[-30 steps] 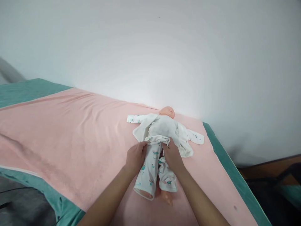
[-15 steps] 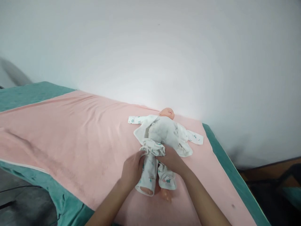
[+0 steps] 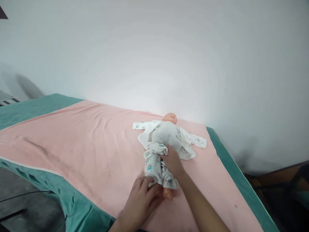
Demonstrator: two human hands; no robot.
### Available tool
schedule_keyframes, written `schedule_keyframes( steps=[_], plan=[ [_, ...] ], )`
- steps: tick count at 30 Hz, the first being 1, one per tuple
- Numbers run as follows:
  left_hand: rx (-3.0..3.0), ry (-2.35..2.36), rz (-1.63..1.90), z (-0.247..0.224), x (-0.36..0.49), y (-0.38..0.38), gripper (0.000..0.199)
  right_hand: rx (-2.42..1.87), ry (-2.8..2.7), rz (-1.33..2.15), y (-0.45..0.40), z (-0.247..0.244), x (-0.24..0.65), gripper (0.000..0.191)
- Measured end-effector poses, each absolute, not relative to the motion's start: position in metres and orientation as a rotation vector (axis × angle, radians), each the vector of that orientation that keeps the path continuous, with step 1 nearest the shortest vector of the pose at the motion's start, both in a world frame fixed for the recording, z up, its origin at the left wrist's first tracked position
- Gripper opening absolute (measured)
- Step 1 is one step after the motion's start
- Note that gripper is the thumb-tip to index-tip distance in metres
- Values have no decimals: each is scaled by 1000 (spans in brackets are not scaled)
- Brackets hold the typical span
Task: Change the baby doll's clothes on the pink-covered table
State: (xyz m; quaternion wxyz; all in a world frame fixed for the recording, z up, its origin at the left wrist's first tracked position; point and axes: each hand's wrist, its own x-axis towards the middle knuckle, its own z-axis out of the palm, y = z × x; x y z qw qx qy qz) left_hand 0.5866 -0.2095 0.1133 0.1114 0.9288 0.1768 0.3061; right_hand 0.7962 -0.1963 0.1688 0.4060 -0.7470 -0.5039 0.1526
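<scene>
A cable (image 3: 26,194) crosses the grey floor (image 3: 31,211) at 8 o'clock in the view; a brown board (image 3: 281,175) and dark shapes fill 4 o'clock. The open shirt (image 3: 189,146) spreads around the doll (image 3: 166,132), one sleeve at 9 o'clock from its chest, the other at 3. The right hand (image 3: 173,161) covers part of the waistband, and the left hand (image 3: 140,199) hides one trouser cuff.

A wrinkled pink sheet (image 3: 108,145) lies over a green cover (image 3: 80,209), against a pale wall (image 3: 154,58) at 12 o'clock.

The trousers (image 3: 153,166) are on the doll's legs, bunched at the top, between the hands. The right hand, at their 3 o'clock, pinches the waistband; the left, at 7, touches the hem with bent fingers, its grip unclear. One foot (image 3: 167,194) shows below.
</scene>
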Motion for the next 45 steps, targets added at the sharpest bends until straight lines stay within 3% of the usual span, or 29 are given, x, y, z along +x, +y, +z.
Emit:
schedule_keyframes(
  steps=[9,15,22,25,30,33,39,42,45],
  plan=[
    [2603,656,1115,95,586,-211,31,-1546,-1282,821,-226,199,807,44],
    [2496,694,1147,90,570,-211,33,-1605,-1024,855,-222,200,840,35],
    [1860,923,1155,136,605,-142,24,-1643,-1340,1110,-219,213,847,27],
    [1662,958,985,146,640,-93,30,-1682,-1222,916,-213,211,862,24],
    [1649,959,1052,140,687,-22,31,-1899,-614,72,-204,176,917,34],
    [1834,1121,1109,131,698,9,37,-2051,-620,100,-204,154,934,40],
    [2226,1377,760,122,700,13,40,-2220,-727,291,-206,135,937,40],
    [2101,1299,696,126,697,2,32,-2184,-832,340,-208,132,939,31],
    [1741,1133,911,130,691,-9,30,-1980,-897,221,-211,133,937,25]
  ],
)
